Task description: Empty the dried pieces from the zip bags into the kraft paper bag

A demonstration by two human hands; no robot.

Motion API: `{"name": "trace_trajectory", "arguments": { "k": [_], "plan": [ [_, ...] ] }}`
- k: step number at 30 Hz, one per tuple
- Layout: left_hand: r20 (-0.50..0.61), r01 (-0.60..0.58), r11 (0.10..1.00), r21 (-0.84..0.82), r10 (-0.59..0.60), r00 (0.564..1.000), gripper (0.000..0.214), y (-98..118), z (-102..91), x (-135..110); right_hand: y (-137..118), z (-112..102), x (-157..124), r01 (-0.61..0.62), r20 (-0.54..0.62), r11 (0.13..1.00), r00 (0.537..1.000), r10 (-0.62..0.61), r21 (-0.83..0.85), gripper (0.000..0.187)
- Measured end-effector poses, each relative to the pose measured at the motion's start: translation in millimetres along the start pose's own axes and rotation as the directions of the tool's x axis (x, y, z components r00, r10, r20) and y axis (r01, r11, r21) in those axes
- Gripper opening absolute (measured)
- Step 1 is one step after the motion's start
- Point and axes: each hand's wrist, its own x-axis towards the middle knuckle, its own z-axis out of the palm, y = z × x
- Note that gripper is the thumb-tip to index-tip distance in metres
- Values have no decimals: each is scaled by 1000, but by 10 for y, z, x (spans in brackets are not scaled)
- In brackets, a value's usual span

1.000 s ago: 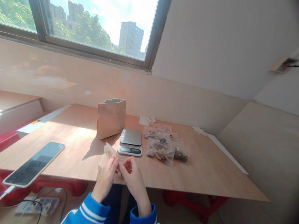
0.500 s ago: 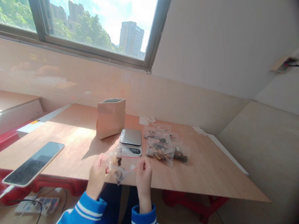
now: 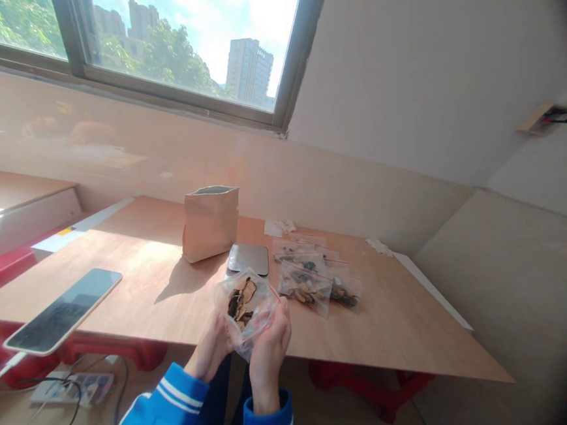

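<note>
A wide window (image 3: 174, 40) looks out on trees and tower blocks above a pale wooden tabletop (image 3: 130, 292) resting on red supports (image 3: 115, 351). On the wood stand a tall, upright kraft-paper bag with a silvery lining (image 3: 209, 223) and, to the left, a black-screened smartphone in a pale case (image 3: 63, 310), lying flat with a white cable running off its lower end. Further right sits a flat, brushed-metal kitchen scale (image 3: 249, 259), and beside it lies a loose overlapping group of small zip bags with red seals (image 3: 305, 283). Both hands are raised just above the table's near edge, in blue sleeves with white stripes (image 3: 175, 400). The left hand (image 3: 211, 347) cups from below and the right hand (image 3: 268, 352) presses up against the side, together clamping a clear zip-top plastic bag (image 3: 245, 311) in front of the scale. The bag should be very light and soft, its film limp and a little slippery, so a hold along the edges or just under the seal looks safest. Inside, dark dried pieces (image 3: 239, 304) look brittle — squeezing the middle could snap them.
</note>
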Motion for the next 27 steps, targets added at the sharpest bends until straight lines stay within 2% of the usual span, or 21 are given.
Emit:
{"name": "trace_trajectory", "arguments": {
  "k": [2, 3, 6, 10, 12, 15, 18, 21, 24, 27],
  "plan": [
    [133, 44, 996, -73, -34, 990, 57, -22, 85, 2, -15, 47, -6, -4, -80, 1000, 997, 3, -10, 56],
    [147, 37, 995, -92, -23, 989, 60, -17, 114, 16, -30, 62, -4, -11, -98, 1000, 995, 10, -9, 51],
    [57, -41, 994, -104, 47, 997, 62, 49, 112, 131, -98, 47, 15, -20, -17, 1000, 1000, 20, -16, 46],
    [-81, -84, 995, -57, 79, 994, 58, 236, -56, 404, -243, -93, 32, 8, 76, 991, 997, 3, -136, 53],
    [-77, -134, 989, -55, 130, 989, 54, 352, -152, 565, -337, -150, 22, 10, 75, 990, 997, 0, -141, 54],
    [-93, -214, 977, -5, 212, 973, 54, 496, -260, 806, -478, -138, 10, 47, 76, 998, 996, -44, -37, 50],
    [-116, -238, 969, 72, 245, 962, 51, 544, -331, 993, -567, -10, 78, 115, 160, 993, 980, -118, 30, 40],
    [-163, -264, 961, 84, 274, 948, 43, 512, -385, 1070, -570, 173, 276, 149, 261, 989, 954, -149, 18, 31],
    [-201, -310, 947, 87, 322, 925, 35, 475, -412, 1049, -513, 360, 556, 173, 375, 980, 919, -124, -101, 30],
    [-200, -346, 933, 99, 359, 912, 31, 475, -394, 991, -450, 533, 815, 269, 475, 935, 870, -134, -229, 30]
  ]
}}
